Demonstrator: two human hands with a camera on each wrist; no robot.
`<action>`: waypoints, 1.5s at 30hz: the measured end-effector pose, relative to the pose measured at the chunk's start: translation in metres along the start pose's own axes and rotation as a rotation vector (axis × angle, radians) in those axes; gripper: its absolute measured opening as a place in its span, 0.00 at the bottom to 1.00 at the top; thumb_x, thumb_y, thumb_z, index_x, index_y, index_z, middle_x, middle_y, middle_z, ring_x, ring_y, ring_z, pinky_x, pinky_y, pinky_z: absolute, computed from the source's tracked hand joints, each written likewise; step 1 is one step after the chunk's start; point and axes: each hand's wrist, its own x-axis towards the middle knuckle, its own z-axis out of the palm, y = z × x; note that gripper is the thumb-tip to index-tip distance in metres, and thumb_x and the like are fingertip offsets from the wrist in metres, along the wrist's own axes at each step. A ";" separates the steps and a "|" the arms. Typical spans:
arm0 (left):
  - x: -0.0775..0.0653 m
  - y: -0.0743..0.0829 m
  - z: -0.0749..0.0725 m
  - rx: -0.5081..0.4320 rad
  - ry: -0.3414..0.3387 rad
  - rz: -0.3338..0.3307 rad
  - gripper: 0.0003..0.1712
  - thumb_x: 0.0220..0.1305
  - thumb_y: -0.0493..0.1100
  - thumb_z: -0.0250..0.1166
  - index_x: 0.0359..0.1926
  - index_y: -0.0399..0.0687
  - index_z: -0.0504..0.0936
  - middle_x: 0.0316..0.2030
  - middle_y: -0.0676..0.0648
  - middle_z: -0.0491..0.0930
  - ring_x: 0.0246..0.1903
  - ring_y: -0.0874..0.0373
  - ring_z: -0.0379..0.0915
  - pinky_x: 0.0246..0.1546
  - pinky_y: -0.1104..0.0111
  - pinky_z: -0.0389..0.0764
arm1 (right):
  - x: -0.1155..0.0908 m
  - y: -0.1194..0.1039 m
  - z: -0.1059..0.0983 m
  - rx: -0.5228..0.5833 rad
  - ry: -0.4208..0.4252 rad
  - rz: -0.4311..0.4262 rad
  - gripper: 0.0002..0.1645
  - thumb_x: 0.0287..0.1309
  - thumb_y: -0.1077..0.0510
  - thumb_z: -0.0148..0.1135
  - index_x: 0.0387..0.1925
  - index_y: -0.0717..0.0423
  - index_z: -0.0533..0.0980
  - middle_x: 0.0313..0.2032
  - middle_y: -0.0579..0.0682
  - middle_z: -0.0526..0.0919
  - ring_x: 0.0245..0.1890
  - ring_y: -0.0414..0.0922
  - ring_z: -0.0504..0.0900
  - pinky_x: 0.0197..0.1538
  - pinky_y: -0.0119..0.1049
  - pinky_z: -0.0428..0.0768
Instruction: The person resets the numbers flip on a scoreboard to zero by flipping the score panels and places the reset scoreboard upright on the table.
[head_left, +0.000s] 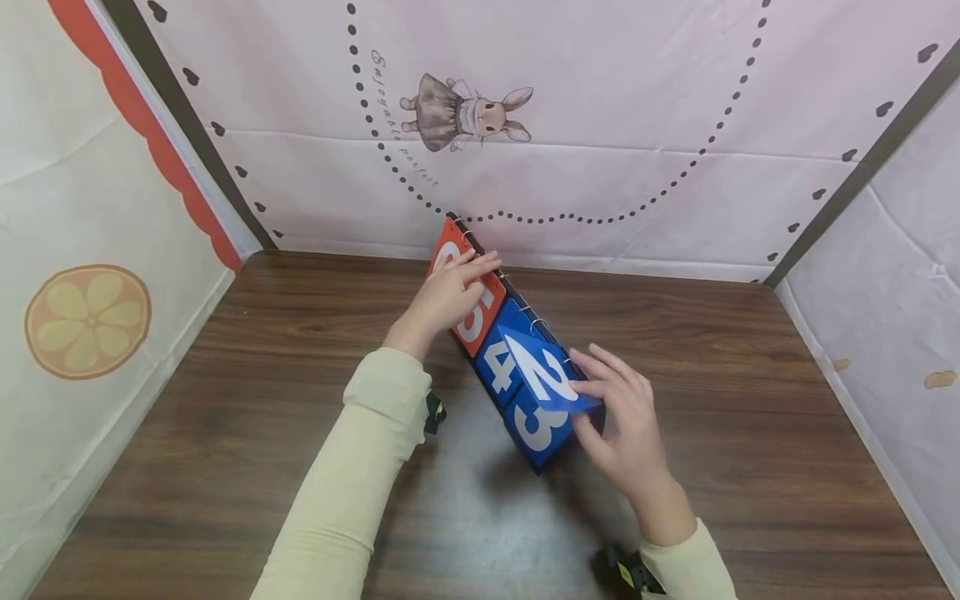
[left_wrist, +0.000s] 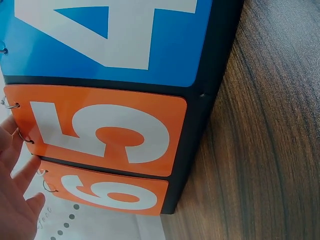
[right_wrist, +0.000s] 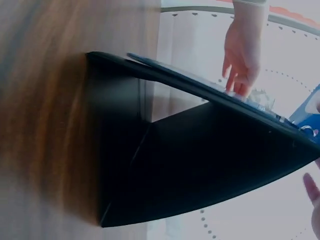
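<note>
While your left hand [head_left: 447, 293] rests with straightened fingers across the orange cards [left_wrist: 100, 132], your right hand [head_left: 626, 417], right of centre in the head view, has its grip pinching a lifted blue card [head_left: 542, 368]; the flip scoreboard [head_left: 497, 357] stands mid-frame on the wooden tabletop [head_left: 750, 408], running diagonally toward the lower right.

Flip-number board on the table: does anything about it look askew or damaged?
Yes, the blue 2 card looks askew: it tilts up at an angle across the blue 3 card, while that one lies flat. The right hand at its edge probably explains it. I see no damage.
</note>
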 end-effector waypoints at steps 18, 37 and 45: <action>0.001 -0.003 0.005 -0.010 -0.002 0.003 0.27 0.65 0.45 0.50 0.65 0.66 0.65 0.67 0.60 0.58 0.69 0.60 0.41 0.66 0.51 0.39 | 0.007 -0.004 0.011 -0.108 -0.177 0.133 0.26 0.51 0.69 0.57 0.54 0.52 0.76 0.54 0.48 0.77 0.62 0.48 0.66 0.62 0.57 0.55; 0.000 -0.003 0.004 -0.017 -0.007 -0.003 0.28 0.66 0.46 0.51 0.66 0.69 0.63 0.67 0.63 0.56 0.69 0.62 0.40 0.66 0.49 0.42 | -0.018 0.013 0.005 -0.106 0.158 -0.065 0.13 0.52 0.56 0.57 0.24 0.59 0.82 0.39 0.59 0.78 0.44 0.59 0.70 0.52 0.46 0.60; -0.001 0.000 0.002 -0.037 0.006 -0.022 0.28 0.65 0.46 0.52 0.65 0.71 0.64 0.67 0.63 0.57 0.69 0.61 0.41 0.61 0.44 0.53 | -0.023 0.012 0.003 0.006 0.104 -0.029 0.12 0.47 0.59 0.56 0.33 0.62 0.79 0.46 0.64 0.73 0.50 0.57 0.66 0.56 0.42 0.61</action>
